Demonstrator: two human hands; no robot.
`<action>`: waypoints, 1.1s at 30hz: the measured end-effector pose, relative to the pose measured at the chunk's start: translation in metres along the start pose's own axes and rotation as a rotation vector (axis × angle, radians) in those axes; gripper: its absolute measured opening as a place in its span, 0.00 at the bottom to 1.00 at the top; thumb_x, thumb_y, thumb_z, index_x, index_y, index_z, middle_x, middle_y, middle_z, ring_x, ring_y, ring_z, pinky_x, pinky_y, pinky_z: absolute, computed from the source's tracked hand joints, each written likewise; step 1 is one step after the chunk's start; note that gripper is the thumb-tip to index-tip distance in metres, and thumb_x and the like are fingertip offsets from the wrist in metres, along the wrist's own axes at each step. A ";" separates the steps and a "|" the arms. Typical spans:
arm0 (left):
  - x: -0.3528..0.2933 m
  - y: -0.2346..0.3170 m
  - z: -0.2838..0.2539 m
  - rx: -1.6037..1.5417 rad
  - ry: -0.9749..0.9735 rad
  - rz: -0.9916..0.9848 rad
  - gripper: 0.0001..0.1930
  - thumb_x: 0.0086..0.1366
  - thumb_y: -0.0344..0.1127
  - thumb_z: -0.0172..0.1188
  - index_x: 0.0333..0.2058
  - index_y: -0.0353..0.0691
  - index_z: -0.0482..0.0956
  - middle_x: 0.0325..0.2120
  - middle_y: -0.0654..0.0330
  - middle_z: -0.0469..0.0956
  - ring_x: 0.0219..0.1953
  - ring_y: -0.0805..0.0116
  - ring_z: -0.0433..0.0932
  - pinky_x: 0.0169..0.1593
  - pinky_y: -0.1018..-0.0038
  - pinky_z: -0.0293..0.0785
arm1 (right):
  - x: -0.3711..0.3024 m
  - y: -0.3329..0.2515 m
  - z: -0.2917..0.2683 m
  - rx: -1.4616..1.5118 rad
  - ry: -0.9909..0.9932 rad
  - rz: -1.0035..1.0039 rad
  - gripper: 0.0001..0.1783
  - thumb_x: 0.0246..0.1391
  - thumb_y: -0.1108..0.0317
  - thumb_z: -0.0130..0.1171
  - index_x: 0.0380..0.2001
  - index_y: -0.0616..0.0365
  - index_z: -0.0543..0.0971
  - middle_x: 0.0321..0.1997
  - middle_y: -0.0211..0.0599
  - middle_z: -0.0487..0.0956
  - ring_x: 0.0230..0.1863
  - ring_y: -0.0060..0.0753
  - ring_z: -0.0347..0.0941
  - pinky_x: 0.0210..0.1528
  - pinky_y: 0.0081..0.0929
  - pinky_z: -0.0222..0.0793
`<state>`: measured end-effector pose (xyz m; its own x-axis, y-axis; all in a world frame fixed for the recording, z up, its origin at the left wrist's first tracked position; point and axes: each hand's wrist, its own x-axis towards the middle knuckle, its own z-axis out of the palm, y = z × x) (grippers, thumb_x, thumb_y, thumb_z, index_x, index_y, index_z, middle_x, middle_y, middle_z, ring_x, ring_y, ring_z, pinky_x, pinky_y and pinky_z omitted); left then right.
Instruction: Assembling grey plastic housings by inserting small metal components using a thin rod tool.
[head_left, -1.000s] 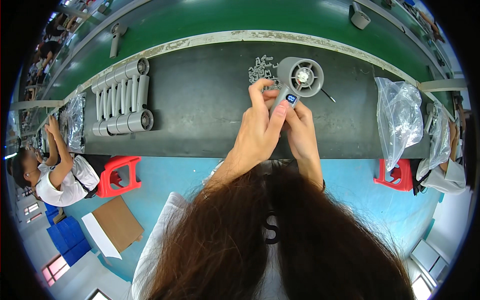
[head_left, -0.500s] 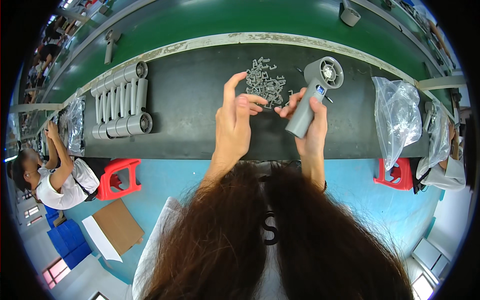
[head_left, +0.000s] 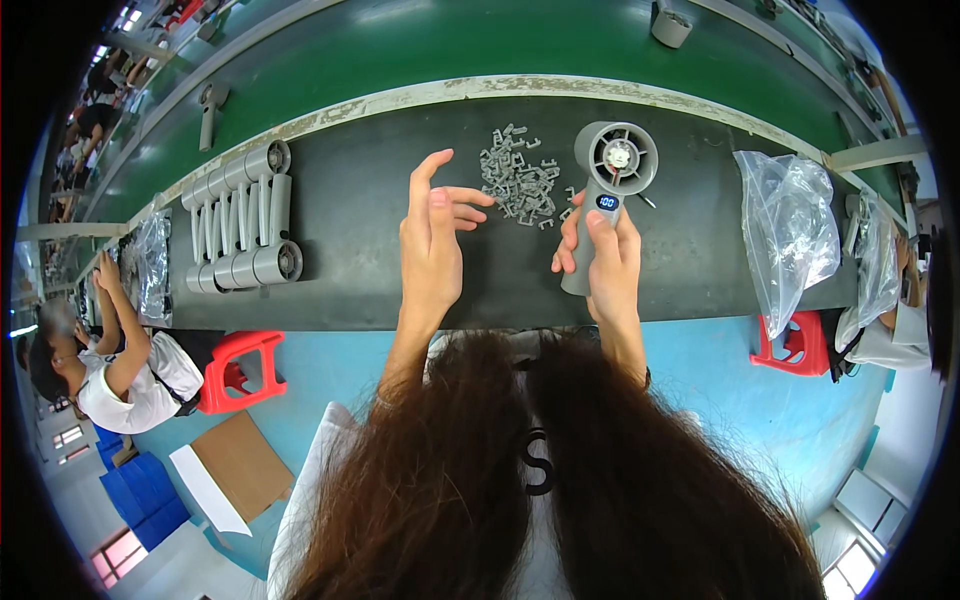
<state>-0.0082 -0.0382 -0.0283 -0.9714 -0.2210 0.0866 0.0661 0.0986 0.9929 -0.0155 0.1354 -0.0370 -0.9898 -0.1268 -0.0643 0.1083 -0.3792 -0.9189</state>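
Note:
My right hand (head_left: 613,262) is wrapped round the handle of a grey handheld fan (head_left: 605,165). The fan stands tilted, its round head away from me and its small display lit, with my thumb just below the display. To the left, my left hand (head_left: 432,245) hovers over the bench with its fingers apart and nothing in them. A heap of small grey plastic clips (head_left: 520,180) lies between and beyond my hands, close to the left fingertips. A thin dark rod-like piece (head_left: 648,201) shows just right of the fan.
Several grey handheld fans (head_left: 240,215) lie in rows at the left of the dark bench (head_left: 350,200). A clear plastic bag (head_left: 790,220) rests at the right. Beyond the pale rail runs a green conveyor (head_left: 400,50) carrying a few fans. Another person (head_left: 130,360) works at far left.
The fan has turned so its head and display face me more squarely, and the display now reads clearly lit. My left hand has moved left, away from the fan and clips.

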 end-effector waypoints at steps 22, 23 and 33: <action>-0.008 -0.011 -0.004 0.042 -0.004 -0.041 0.25 0.71 0.49 0.31 0.55 0.36 0.62 0.29 0.55 0.79 0.30 0.69 0.76 0.37 0.75 0.71 | -0.006 -0.001 0.004 0.146 -0.092 0.092 0.22 0.58 0.62 0.34 0.47 0.67 0.65 0.26 0.39 0.69 0.20 0.26 0.65 0.29 0.30 0.69; -0.008 -0.011 -0.004 0.043 -0.003 -0.041 0.25 0.71 0.49 0.31 0.55 0.36 0.62 0.29 0.55 0.79 0.30 0.69 0.76 0.37 0.75 0.71 | -0.006 -0.002 0.005 0.147 -0.093 0.092 0.22 0.58 0.62 0.34 0.47 0.67 0.65 0.26 0.39 0.69 0.20 0.26 0.65 0.29 0.30 0.69; -0.005 -0.008 -0.002 0.066 -0.018 -0.038 0.24 0.71 0.48 0.32 0.55 0.35 0.62 0.30 0.55 0.79 0.31 0.69 0.76 0.37 0.74 0.71 | -0.008 -0.009 0.006 0.024 -0.075 0.070 0.21 0.61 0.63 0.31 0.48 0.67 0.64 0.27 0.39 0.69 0.20 0.25 0.64 0.30 0.28 0.69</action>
<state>-0.0032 -0.0393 -0.0363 -0.9770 -0.2078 0.0471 0.0147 0.1548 0.9878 -0.0082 0.1339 -0.0259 -0.9702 -0.2218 -0.0973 0.1796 -0.3892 -0.9035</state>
